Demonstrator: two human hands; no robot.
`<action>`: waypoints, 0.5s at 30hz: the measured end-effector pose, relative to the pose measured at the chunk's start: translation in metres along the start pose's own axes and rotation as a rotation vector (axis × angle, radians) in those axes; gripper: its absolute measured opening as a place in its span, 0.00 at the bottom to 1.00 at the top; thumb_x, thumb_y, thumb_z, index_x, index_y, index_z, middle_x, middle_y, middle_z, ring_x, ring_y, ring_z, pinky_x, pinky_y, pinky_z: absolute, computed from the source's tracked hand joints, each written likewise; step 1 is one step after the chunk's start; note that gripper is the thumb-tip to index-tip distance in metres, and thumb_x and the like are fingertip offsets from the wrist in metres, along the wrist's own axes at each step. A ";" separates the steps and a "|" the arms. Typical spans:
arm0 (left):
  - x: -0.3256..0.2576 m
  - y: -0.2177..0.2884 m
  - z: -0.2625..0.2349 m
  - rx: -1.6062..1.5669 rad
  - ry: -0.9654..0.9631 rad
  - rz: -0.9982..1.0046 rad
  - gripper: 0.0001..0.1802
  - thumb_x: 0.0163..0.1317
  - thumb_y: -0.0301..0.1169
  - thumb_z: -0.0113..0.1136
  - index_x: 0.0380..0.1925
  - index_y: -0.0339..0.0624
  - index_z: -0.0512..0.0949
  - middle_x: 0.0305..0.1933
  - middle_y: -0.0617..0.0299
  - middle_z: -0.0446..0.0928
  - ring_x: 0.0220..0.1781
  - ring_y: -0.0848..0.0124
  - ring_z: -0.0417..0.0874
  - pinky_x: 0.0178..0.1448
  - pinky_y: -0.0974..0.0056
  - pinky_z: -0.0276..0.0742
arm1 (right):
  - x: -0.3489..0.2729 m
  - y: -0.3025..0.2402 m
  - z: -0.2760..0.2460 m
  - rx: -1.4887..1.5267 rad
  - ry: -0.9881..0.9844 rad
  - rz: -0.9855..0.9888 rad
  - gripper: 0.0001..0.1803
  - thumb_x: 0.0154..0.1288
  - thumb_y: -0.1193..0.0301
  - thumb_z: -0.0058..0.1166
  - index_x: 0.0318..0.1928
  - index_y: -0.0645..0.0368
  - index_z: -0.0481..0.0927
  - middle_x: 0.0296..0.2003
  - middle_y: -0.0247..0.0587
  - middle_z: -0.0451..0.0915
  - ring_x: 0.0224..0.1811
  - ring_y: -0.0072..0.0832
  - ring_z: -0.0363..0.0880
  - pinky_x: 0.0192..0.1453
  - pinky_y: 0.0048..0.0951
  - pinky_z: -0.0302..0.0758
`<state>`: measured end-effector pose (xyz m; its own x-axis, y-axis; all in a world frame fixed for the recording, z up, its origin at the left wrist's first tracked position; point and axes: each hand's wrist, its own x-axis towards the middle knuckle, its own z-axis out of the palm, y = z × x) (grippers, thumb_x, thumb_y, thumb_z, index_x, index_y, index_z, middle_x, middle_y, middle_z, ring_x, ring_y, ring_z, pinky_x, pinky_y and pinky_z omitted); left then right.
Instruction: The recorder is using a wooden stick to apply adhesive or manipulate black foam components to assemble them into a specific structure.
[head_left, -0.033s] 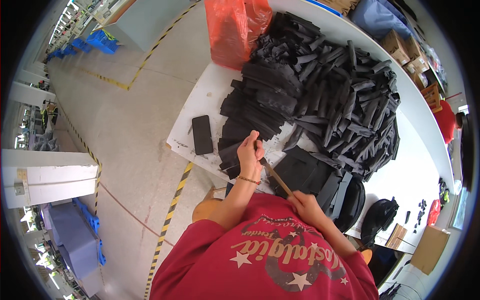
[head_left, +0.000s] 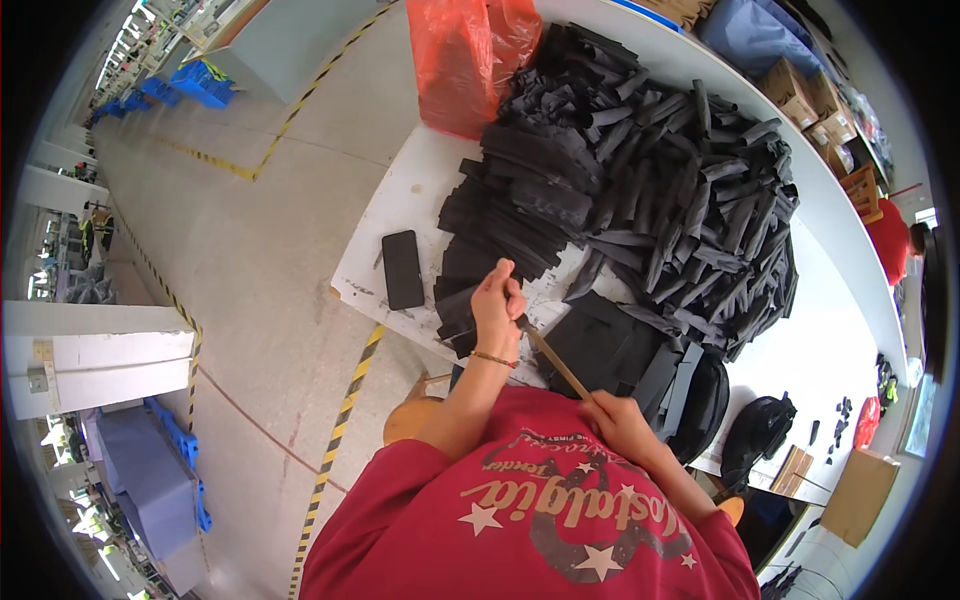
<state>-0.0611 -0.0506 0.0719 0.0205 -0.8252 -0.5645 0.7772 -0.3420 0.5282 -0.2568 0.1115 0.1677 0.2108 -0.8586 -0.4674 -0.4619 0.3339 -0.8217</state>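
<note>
My left hand is closed over the near edge of the white table, beside the black fabric strips. A little dark material shows at its grip; most of what it holds is hidden. From there a thin tan stick-like strip with a dark end slants down to my right hand. The fingers of my right hand are pinched on its lower end, close to my red shirt. Whether the strip is stiff or soft I cannot make out. A black folded fabric panel lies just beyond it.
A big heap of rolled black pieces covers the middle of the table. A black phone lies left, a red plastic bag at the far left corner. Black pouches lie right. A person in red is at far right.
My right hand has shifted very slightly down and to the right, with the tan strip still in its fingers. My left hand has hardly moved.
</note>
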 end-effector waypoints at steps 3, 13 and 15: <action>-0.001 0.007 0.010 0.007 -0.012 0.013 0.12 0.66 0.39 0.59 0.35 0.41 0.78 0.12 0.70 0.66 0.08 0.82 0.55 0.14 0.73 0.46 | -0.038 -0.015 -0.019 -0.097 -0.039 0.037 0.10 0.68 0.69 0.52 0.33 0.65 0.74 0.20 0.54 0.75 0.22 0.45 0.77 0.27 0.37 0.71; -0.003 -0.023 0.038 -0.299 0.034 -0.150 0.13 0.70 0.42 0.52 0.32 0.46 0.75 0.19 0.68 0.70 0.14 0.81 0.60 0.20 0.74 0.54 | 0.035 -0.012 0.015 0.012 0.569 -0.290 0.18 0.56 0.74 0.66 0.46 0.60 0.75 0.19 0.39 0.75 0.17 0.29 0.74 0.23 0.26 0.70; -0.009 -0.025 0.044 -0.267 0.047 -0.140 0.13 0.70 0.41 0.52 0.32 0.44 0.74 0.20 0.67 0.70 0.15 0.80 0.61 0.20 0.74 0.55 | 0.072 -0.019 0.017 -0.082 0.672 -0.465 0.12 0.57 0.78 0.63 0.42 0.62 0.77 0.25 0.40 0.73 0.25 0.27 0.71 0.30 0.27 0.70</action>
<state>-0.1086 -0.0546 0.0911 -0.0747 -0.7545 -0.6520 0.9121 -0.3160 0.2611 -0.2185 0.0499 0.1447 -0.1533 -0.9607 0.2314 -0.5214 -0.1203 -0.8448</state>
